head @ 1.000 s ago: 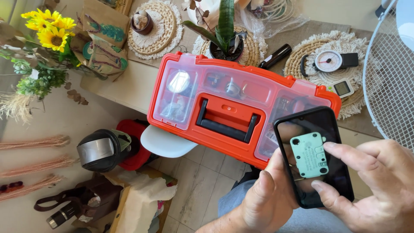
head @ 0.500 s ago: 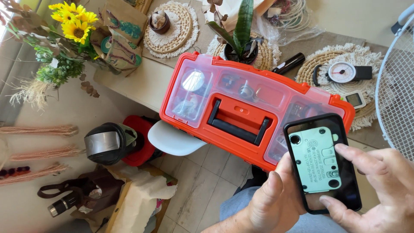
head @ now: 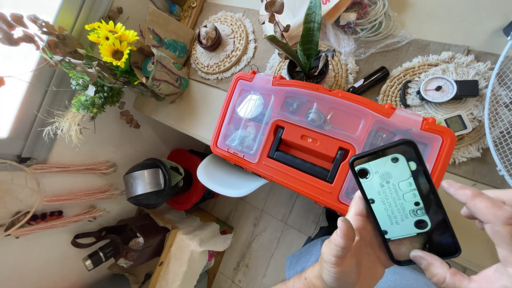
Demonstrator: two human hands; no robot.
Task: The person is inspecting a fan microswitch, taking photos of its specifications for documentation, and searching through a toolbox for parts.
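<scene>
Phone point(head: 405, 202) now nearer lens, lower right; left hand point(head: 354, 250) fingers grip it, right hand point(head: 474, 234) fingers spread w/ tip at phone's bottom edge; orange toolbox point(head: 320, 144) behind.

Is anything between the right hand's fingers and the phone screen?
Nothing visible is. The right hand hovers beside the black phone, fingers spread, with only open air between them and the screen. The left hand grips the phone from below, its thumb on the near edge, away from the right fingers.

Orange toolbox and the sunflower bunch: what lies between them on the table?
In the head view, a brown paper bag with teal painted shapes lies between the sunflower bunch and the orange toolbox, then bare table.
</scene>
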